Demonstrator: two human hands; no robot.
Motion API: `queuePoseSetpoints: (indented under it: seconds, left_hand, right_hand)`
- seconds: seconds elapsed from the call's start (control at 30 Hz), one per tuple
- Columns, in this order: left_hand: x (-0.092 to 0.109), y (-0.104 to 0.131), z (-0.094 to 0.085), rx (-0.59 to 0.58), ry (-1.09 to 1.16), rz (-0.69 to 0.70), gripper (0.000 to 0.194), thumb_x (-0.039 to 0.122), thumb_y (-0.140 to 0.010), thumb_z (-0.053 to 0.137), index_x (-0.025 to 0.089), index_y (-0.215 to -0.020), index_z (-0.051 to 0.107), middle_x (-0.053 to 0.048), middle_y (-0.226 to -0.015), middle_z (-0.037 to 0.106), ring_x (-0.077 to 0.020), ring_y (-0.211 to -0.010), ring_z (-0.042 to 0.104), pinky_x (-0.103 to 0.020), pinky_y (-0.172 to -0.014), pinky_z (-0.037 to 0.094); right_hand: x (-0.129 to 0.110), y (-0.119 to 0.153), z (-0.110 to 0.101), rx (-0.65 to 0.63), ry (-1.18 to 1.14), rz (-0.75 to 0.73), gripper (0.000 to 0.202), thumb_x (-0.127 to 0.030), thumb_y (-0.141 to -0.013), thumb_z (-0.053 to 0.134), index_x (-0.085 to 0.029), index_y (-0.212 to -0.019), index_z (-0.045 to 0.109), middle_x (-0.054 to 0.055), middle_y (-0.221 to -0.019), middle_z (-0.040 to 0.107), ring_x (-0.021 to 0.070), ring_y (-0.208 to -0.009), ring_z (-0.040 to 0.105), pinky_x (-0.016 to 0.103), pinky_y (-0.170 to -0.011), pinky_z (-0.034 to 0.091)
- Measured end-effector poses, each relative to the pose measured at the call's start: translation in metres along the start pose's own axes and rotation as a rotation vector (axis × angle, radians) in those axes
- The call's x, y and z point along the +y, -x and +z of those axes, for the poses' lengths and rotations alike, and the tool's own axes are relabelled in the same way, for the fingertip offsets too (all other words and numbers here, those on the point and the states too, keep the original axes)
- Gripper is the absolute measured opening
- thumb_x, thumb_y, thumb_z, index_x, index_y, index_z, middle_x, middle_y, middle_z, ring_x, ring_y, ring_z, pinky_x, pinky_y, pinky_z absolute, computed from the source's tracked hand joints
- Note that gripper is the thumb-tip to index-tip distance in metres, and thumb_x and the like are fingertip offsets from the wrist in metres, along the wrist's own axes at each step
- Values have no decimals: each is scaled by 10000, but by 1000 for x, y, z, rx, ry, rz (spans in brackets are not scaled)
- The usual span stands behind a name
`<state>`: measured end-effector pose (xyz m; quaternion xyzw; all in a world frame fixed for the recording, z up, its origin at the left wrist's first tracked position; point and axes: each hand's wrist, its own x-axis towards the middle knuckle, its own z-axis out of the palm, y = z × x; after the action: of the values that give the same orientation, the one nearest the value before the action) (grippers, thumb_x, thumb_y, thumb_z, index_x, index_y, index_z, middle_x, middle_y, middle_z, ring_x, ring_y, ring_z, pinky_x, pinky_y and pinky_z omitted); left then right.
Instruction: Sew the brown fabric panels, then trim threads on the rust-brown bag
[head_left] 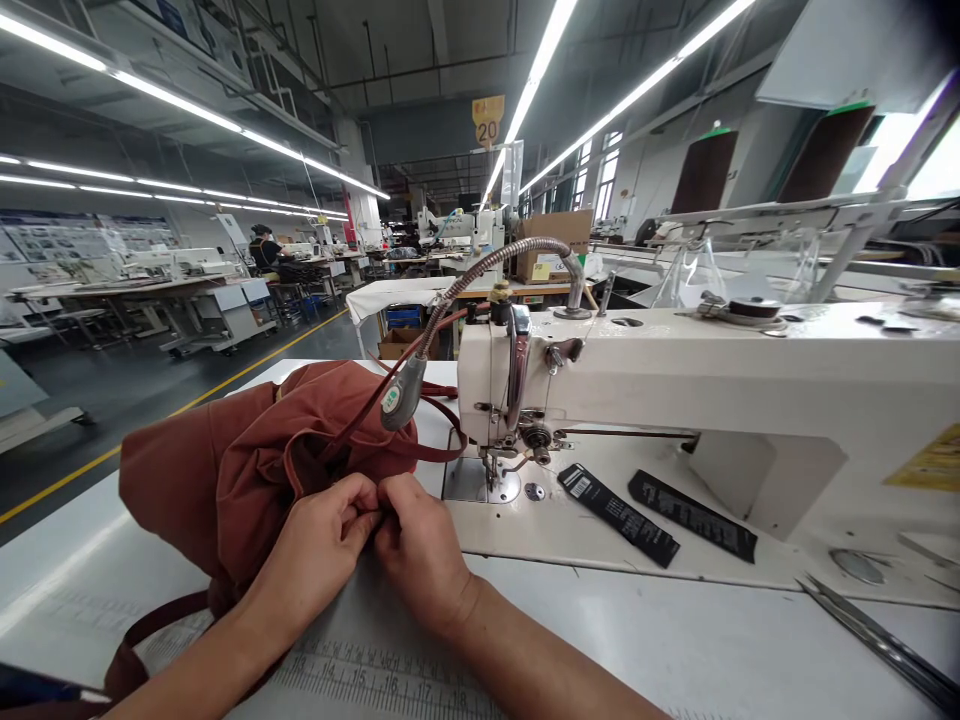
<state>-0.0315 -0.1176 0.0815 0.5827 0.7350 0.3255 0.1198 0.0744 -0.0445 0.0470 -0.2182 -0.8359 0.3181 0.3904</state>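
A rust-red fabric piece (255, 460) with long straps lies bunched on the white table, left of the sewing machine (675, 370). At the fabric's right edge, my left hand (334, 530) is closed, thumb and fingers pinched together. Against it, fingertips nearly touching, my right hand (424, 545) is closed too. What the fingers hold is hidden between them. Both hands are in front and to the left of the machine's needle and presser foot (491, 470). A gooseneck lamp (403, 393) hangs over the fabric's right side.
Two black printed labels (619, 515) (694, 515) lie on the machine bed. Metal tweezers (877, 635) are at the right table edge. A printed ruler scale (375, 685) runs along the near table. Brown thread cones (705, 172) stand behind; a person (264, 250) sits far left.
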Motion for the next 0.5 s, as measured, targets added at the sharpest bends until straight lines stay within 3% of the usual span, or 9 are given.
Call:
queuePoseSetpoints:
  seconds: [0.13,0.23,0.37,0.5]
  left_hand:
    - [-5,-1,-7,-55,-171,115,111,148,-710,471,196,-776,546,24,-671,582,-120,-555,523,-232,-567,414]
    - [-10,-2,-9,-42,-230,180,156,119,-726,440,195,-738,575,4,-692,594,-146,-642,553,-252,-614,425]
    - [-16,-3,-6,-39,-287,207,196,106,-737,421,190,-796,588,-23,-765,599,-170,-729,561,-284,-669,437]
    - [-20,-4,-5,-28,-281,188,210,139,-761,401,190,-811,599,-30,-768,592,-174,-727,558,-292,-676,428]
  right_hand:
    - [2,-4,-14,53,-43,16,224,-24,-692,353,-183,-788,478,-9,-685,494,128,-627,467,211,-579,353]
    - [1,-1,-17,-29,-28,17,237,1,-653,379,-185,-761,479,-2,-720,487,132,-634,455,226,-576,341]
    - [4,5,-9,-92,-117,344,199,-2,-615,457,-183,-695,435,6,-716,479,165,-684,476,278,-624,357]
    - [7,3,-2,-233,-356,570,134,-114,-678,514,-181,-721,405,-32,-584,446,140,-463,485,261,-445,386]
